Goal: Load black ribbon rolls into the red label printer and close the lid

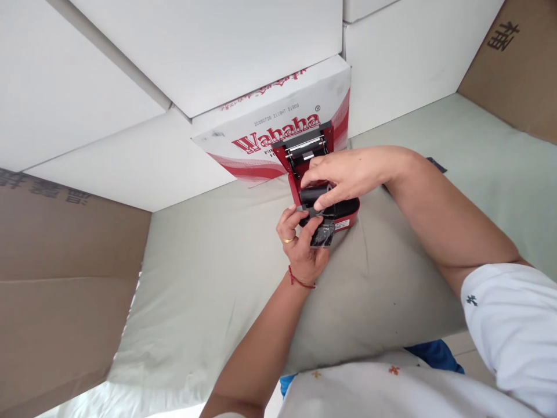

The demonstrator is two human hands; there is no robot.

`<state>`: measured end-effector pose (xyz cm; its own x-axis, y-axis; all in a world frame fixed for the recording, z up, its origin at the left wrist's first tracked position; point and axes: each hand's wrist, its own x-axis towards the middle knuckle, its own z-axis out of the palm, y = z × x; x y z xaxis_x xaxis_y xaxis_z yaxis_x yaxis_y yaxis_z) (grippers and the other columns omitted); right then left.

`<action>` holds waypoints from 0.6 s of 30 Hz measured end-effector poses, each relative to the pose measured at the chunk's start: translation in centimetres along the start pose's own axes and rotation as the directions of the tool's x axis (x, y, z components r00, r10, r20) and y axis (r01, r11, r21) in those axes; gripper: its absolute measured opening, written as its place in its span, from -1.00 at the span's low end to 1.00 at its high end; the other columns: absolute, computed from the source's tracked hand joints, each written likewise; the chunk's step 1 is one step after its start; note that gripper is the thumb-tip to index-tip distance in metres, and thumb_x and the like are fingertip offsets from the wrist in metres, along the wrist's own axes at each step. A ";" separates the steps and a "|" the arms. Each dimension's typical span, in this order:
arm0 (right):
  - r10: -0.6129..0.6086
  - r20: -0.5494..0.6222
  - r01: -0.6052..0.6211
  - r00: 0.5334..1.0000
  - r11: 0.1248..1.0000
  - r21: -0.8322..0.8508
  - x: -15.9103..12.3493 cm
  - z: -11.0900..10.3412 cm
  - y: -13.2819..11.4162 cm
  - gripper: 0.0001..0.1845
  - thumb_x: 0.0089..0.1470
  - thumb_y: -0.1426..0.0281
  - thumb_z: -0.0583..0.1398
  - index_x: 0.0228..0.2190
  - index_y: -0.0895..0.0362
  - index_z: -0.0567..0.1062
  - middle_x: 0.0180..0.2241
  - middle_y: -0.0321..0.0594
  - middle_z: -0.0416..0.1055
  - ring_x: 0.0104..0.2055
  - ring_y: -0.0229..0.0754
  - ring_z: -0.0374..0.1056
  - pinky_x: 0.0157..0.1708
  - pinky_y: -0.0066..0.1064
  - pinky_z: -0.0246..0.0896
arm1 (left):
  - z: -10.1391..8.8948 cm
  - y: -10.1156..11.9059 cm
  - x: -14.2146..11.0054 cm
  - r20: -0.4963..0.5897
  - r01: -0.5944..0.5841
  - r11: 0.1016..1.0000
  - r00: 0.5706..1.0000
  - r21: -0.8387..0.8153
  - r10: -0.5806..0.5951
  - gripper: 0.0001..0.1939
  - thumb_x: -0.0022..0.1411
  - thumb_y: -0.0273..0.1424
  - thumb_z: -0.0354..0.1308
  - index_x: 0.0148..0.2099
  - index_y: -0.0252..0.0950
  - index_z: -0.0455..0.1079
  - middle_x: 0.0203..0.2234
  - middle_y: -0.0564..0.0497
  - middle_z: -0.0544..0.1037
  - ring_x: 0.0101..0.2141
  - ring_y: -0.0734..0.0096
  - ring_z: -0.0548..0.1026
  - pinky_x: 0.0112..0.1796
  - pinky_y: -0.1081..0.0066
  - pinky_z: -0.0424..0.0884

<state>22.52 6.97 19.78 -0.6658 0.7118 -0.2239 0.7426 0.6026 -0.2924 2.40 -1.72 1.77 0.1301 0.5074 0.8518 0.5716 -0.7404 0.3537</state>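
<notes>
One pinch of my left hand (301, 248) held black film (324, 232); whether my right hand (353, 170) gripped the roll (311, 194), I couldn't tell. Uneven tugging could have creased the film.

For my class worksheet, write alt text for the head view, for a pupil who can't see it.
A bare left hand holds dark film while the right hand is at a black roll in an open red device. A Wahaha box stands behind it.
</notes>
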 end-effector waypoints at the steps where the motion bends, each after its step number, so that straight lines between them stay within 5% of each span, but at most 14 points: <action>1: -0.002 -0.011 0.002 1.000 1.000 0.007 0.0 0.1 0.1 -0.45 0.33 0.19 0.42 0.26 0.12 0.66 0.16 -0.06 0.67 0.06 0.00 0.55 -0.06 -0.29 0.31 | 0.0 0.0 0.0 0.001 0.002 1.000 1.000 0.006 -0.002 -0.64 0.44 -0.38 0.29 0.24 -0.07 0.55 0.12 -0.14 0.53 0.34 -0.10 0.49 0.41 -0.24 0.43; 5: 0.109 -0.082 -0.106 0.991 0.994 0.038 0.5 0.2 0.2 -0.66 0.31 0.46 0.32 0.08 0.13 0.73 0.00 -0.10 0.73 -0.08 -0.05 0.57 -0.12 -0.29 0.26 | 0.2 0.3 0.2 -0.009 -0.011 1.000 1.000 0.015 0.011 -0.59 0.41 -0.46 0.22 0.25 -0.11 0.54 0.11 -0.14 0.54 0.34 -0.04 0.49 0.38 -0.16 0.48; 8: 0.199 -0.066 -0.198 0.978 0.980 0.026 1.0 0.3 0.2 -0.69 0.40 0.49 0.21 -0.04 0.14 0.77 -0.12 -0.10 0.75 -0.15 -0.05 0.57 -0.16 -0.26 0.23 | 0.3 0.5 0.3 -0.012 -0.004 1.000 1.000 0.031 0.005 -0.60 0.42 -0.51 0.23 0.24 -0.12 0.54 0.07 -0.12 0.56 0.31 0.00 0.52 0.36 -0.12 0.50; 18: 0.362 -0.054 -0.366 0.931 0.919 -0.149 2.7 2.0 -0.8 -0.68 0.40 0.48 0.21 0.00 0.16 0.76 0.01 0.08 0.75 -0.03 0.08 0.60 -0.27 -0.24 0.17 | 0.5 0.9 0.6 -0.030 -0.064 0.994 0.997 0.085 0.067 -0.70 0.42 -0.46 0.25 0.15 -0.13 0.54 0.00 -0.11 0.59 0.23 -0.02 0.60 0.24 -0.11 0.61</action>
<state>19.96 7.72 17.58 -0.3471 0.8998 -0.2643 0.9366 0.3470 -0.0486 3.39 -1.87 2.41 0.1438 0.4435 0.8847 0.6288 -0.7312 0.2643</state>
